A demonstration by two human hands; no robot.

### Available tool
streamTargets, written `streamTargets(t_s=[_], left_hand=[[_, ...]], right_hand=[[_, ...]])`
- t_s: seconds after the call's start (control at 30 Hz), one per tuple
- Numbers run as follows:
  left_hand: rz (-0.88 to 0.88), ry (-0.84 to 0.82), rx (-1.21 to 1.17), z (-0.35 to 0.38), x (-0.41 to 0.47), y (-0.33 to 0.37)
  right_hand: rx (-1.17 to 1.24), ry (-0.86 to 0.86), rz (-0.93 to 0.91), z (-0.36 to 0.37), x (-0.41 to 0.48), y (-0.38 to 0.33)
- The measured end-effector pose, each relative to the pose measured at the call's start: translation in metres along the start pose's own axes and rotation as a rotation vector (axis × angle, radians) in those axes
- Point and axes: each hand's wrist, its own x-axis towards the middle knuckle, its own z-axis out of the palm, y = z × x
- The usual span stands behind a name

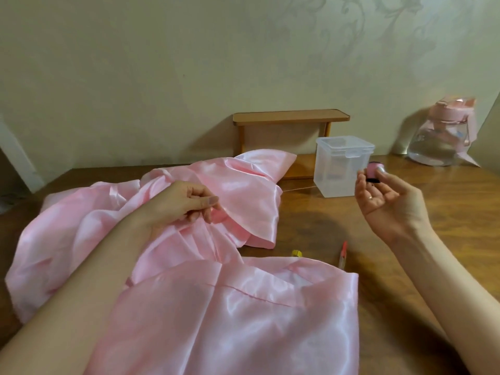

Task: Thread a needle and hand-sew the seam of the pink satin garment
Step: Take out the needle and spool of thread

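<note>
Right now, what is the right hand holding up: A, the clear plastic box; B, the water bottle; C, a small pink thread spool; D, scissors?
C: the right hand pinches a small pink thread spool at its fingertips, near the clear plastic box, which stands on the table.

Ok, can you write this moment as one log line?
left hand: pinches thread end | right hand: holds pink spool | thread: stretched between hands | garment: on table

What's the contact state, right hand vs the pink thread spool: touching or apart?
Touching. The head view shows the right hand pinching the pink thread spool between the thumb and a fingertip, with no gap on either side.
</note>
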Motion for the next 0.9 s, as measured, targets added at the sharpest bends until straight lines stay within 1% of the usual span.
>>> streamTargets(t_s=[0.07,0.2,0.37,0.47,0.5,0.57,0.63,0.67,0.73,0.9], left_hand=[[0.009,0.021,-0.024,-0.006,-0.001,-0.003],[0.089,0.107,-0.221,-0.021,-0.002,-0.007],[0.159,0.156,-0.521,-0.044,0.0,-0.014],[0.169,0.227,-0.682,-0.049,0.005,-0.02],[0.156,0.251,-0.714,-0.049,0.006,-0.02],[0.137,0.298,-0.76,-0.047,0.008,-0.019],[0.134,0.34,-0.814,-0.048,0.01,-0.02],[0.141,0.342,-0.869,-0.05,0.011,-0.021],[0.169,0.314,-0.997,-0.054,0.011,-0.021],[0.164,0.322,-1.114,-0.06,0.011,-0.028]], right_hand=[[-0.031,-0.039,0.006,0.002,0.0,0.0],[-0.056,-0.091,0.043,0.001,0.0,-0.002],[0.011,-0.1,0.198,-0.003,0.001,0.0],[0.015,-0.113,0.27,-0.006,0.001,0.001],[-0.041,-0.092,0.276,-0.005,0.0,0.002],[-0.259,-0.033,0.236,-0.005,0.0,0.004],[-0.453,-0.028,0.167,-0.003,0.0,0.007],[-0.482,-0.042,0.148,-0.003,0.0,0.008],[-0.407,-0.047,0.14,-0.001,-0.002,0.008],[-0.145,-0.066,0.197,-0.003,-0.003,0.007]])
